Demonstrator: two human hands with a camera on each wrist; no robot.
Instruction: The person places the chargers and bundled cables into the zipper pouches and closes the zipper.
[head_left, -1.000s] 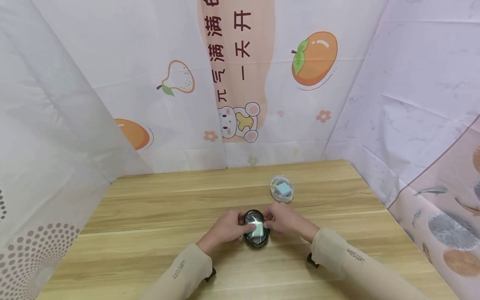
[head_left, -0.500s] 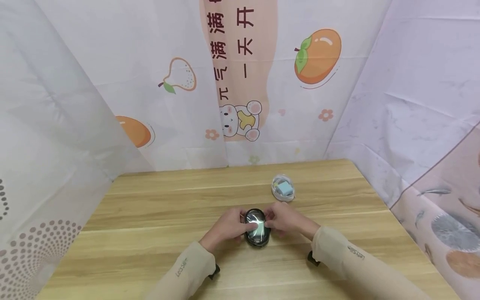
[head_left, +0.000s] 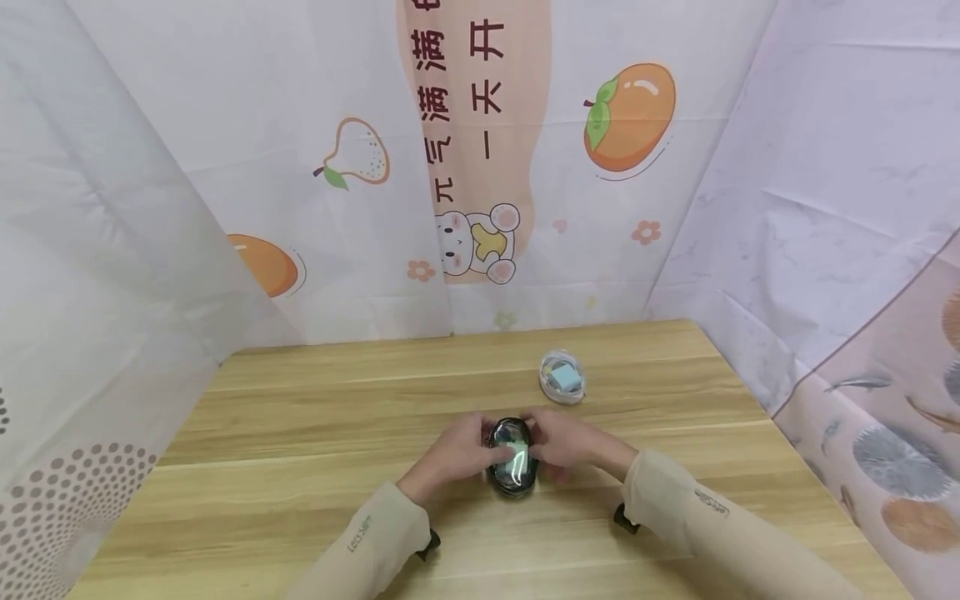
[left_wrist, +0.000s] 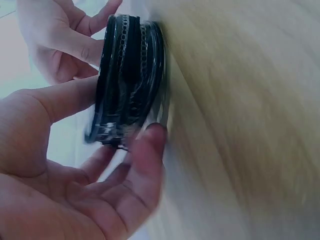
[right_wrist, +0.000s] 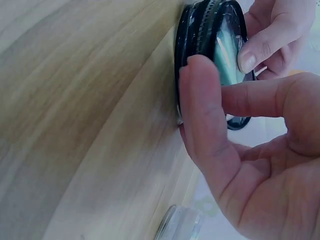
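Note:
Between my two hands, a small oval black zip case (head_left: pixel 514 479) with a clear, shiny top sits low over the wooden table (head_left: pixel 315 500). Something pale green shows through its top. My left hand (head_left: pixel 459 448) grips the case's left side, with the thumb on the clear top and fingers curled beneath the edge. Zipper teeth run along the case's side wall (left_wrist: pixel 131 65) in the left wrist view. On the opposite side, my right hand (head_left: pixel 567 439) holds the edge between thumb and curled fingers. In the right wrist view, its fingers hide part of the zip.
Farther back, just beyond my right hand, lies a coiled white cable (head_left: pixel 551 392) with a pale blue block (head_left: pixel 567 378) in the middle. A printed cloth (head_left: pixel 360 250) hangs behind the table, and more cloth hangs at both sides.
My right hand has shifted slightly left, its fingers now closer over the far right edge of the case. My left hand keeps its hold, and the case stays in nearly the same spot.

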